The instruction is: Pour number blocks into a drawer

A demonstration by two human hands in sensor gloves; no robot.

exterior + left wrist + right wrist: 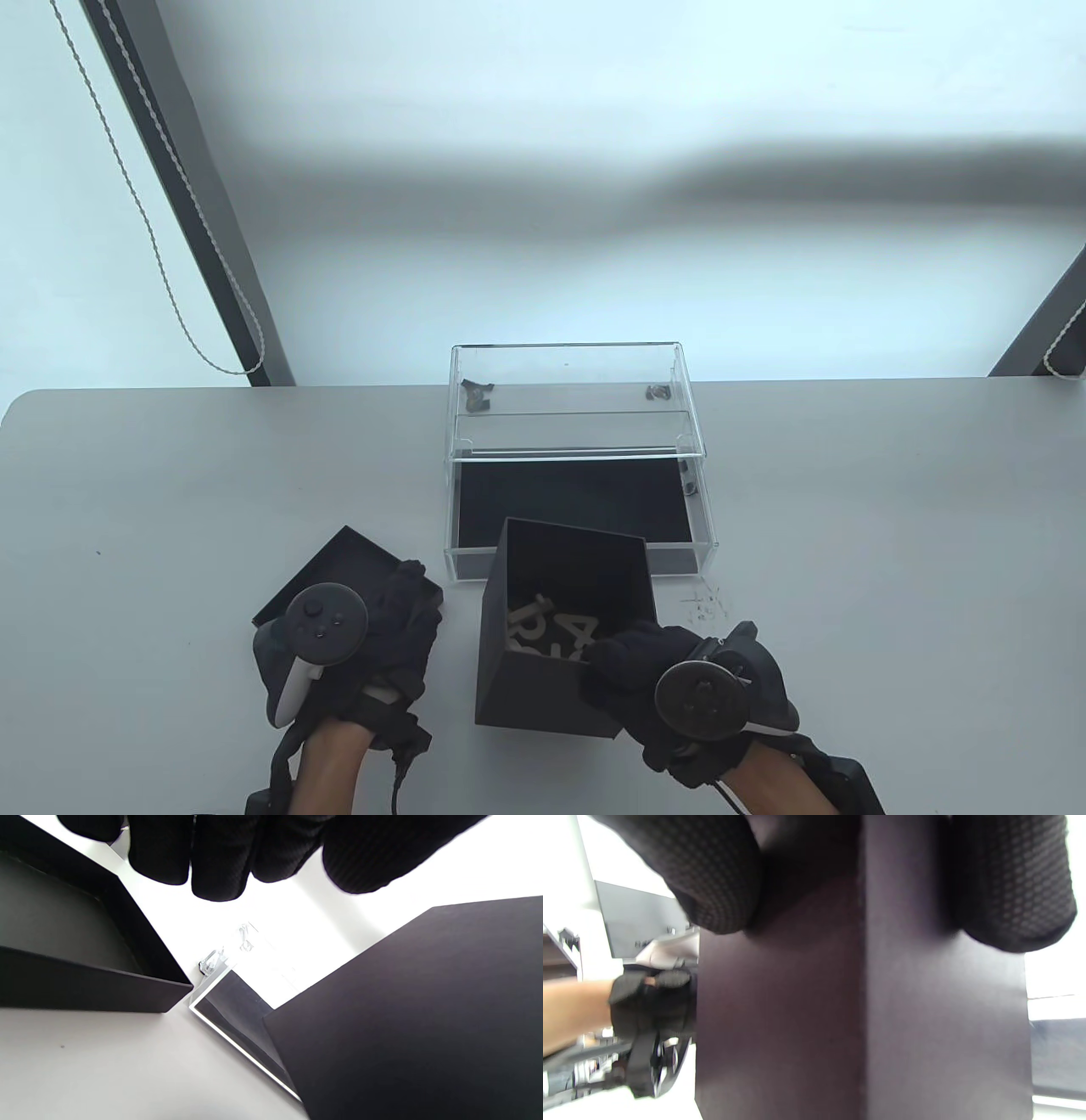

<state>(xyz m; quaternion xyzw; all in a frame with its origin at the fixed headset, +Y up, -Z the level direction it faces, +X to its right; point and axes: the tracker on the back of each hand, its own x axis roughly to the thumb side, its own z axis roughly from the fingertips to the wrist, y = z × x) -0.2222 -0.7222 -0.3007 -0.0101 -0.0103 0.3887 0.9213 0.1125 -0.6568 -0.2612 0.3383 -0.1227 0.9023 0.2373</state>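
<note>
Right hand fingers curl over near-right corner of black box, thumb side on outer wall, holding it. Number blocks lie loose inside. Box sits just near of the clear drawer, pulled open, dark liner bare. Left hand hovers by the lid at left, fingers relaxed, holding nothing. Risk: one-corner grip may twist on tipping; box rim could overshoot the low drawer wall, spilling blocks onto the table.
</note>
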